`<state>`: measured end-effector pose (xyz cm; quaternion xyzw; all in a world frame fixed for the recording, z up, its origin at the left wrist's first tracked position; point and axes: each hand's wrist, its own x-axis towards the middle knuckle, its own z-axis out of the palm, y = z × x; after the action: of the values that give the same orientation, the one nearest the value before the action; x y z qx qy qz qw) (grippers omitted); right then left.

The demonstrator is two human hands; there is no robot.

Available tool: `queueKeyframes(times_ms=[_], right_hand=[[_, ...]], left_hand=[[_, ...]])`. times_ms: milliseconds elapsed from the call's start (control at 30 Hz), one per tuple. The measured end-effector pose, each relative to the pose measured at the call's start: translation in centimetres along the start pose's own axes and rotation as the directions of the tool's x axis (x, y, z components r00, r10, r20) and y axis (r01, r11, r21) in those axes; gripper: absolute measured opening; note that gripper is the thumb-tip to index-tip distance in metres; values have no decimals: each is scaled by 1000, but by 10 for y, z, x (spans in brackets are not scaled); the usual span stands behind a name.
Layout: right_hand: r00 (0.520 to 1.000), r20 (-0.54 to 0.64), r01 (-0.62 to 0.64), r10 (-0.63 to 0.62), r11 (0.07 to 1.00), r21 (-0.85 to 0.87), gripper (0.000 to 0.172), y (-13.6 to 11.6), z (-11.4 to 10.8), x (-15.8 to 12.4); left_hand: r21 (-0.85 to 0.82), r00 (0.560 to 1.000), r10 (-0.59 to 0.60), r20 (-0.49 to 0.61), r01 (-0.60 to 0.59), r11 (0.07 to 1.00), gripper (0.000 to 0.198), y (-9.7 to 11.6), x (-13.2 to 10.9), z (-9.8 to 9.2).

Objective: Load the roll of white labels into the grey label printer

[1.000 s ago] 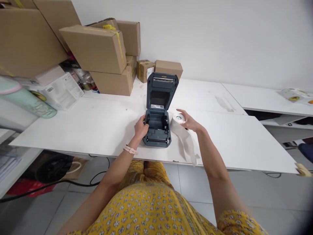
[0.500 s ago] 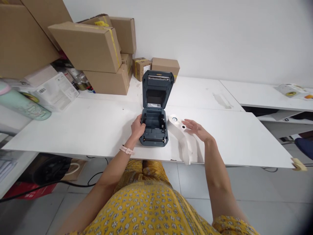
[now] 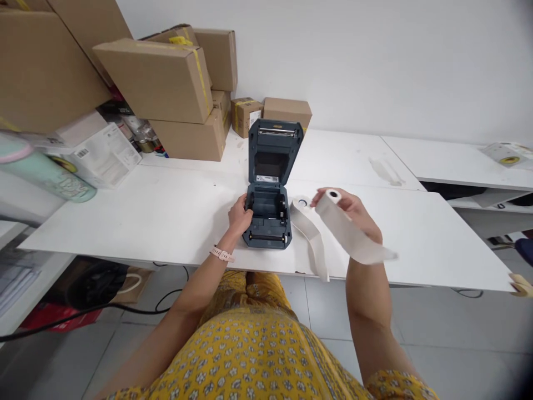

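Observation:
A dark grey label printer (image 3: 268,214) sits on the white table (image 3: 158,216) with its lid raised. My left hand (image 3: 239,215) grips the printer's left edge. My right hand (image 3: 353,208) is closed on a small white paper roll (image 3: 333,195), lifted off the table, with a loose strip (image 3: 358,241) trailing down to the right. A second white roll (image 3: 302,204) lies on the table just right of the printer, its strip (image 3: 314,244) hanging over the front edge.
Cardboard boxes (image 3: 162,83) are stacked at the back left, with a white printed box (image 3: 100,153) and a green bottle (image 3: 45,172) below them. Another white table (image 3: 462,166) stands to the right, bearing a tape roll (image 3: 508,160). Cables lie on the floor.
My right hand, which hovered open over the strip half a second ago, has closed on a small roll and lifted it. My left hand stays on the printer.

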<state>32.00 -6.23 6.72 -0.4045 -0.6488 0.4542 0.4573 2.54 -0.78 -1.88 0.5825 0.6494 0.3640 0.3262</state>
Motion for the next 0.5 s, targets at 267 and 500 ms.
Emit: queueKeyframes(times_ms=[267,500], right_hand=[[883,436,208,171,691,-692,41,4,81,93],[826,427,216,369,491,-844,45,27,107,100]], left_hand=[[-65,999,-43,16,44,997,68,1,-7,-3],[-183,997,-70,13,71,980,66,-6,-5,0]])
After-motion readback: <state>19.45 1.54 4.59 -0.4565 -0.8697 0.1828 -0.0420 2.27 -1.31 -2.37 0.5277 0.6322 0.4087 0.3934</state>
